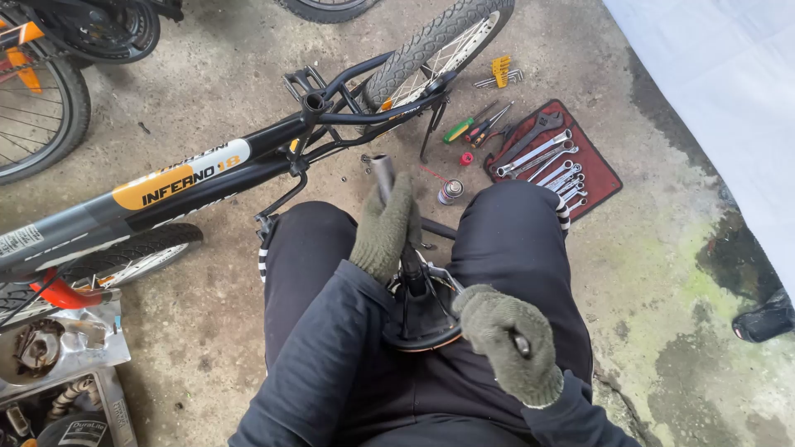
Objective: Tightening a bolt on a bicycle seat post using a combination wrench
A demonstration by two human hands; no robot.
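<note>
My left hand [385, 228], in an olive knit glove, grips a grey metal seat post [382, 170] that points away from me. The post joins a black bicycle saddle [418, 319] held upside down between my knees. My right hand [509, 343], gloved the same way, is closed around a small dark tool at the saddle's clamp; the tool is mostly hidden. A black and orange bicycle frame [190, 178] lies on the concrete just beyond my knees, its open seat tube [315, 102] pointing toward me.
A red tool roll [600, 174] with several wrenches lies at the right, with screwdrivers [468, 126], a yellow hex key set [500, 70] and a small spray can [450, 192] nearby. Another bicycle wheel [37, 108] stands far left. Metal parts [58, 348] sit at the lower left.
</note>
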